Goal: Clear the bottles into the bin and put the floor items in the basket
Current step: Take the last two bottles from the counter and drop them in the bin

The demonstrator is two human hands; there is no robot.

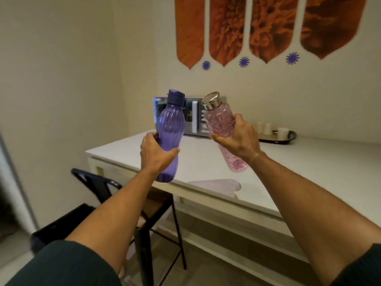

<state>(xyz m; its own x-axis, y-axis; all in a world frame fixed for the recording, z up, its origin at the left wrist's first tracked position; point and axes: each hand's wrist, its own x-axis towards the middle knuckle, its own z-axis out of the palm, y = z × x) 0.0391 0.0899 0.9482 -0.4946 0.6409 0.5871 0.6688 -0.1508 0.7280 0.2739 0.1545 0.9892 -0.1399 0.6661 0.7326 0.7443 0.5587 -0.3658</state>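
My left hand (155,153) is wrapped around the lower middle of a purple ribbed plastic bottle (170,124) with a purple flip cap, held almost upright above the table's front left corner. A pink patterned bottle (221,122) with a shiny metal cap leans left in my right hand (240,139), which grips its middle. Both bottles are lifted off the white table (309,168). A black bin (61,223) stands on the floor at lower left, partly hidden by my left arm.
A microwave (192,118) sits at the back of the table behind the bottles. A dark tray (276,139) with white cups stands back right. A pale cloth (218,184) lies at the table's front edge. A black metal chair (115,190) stands under the left corner.
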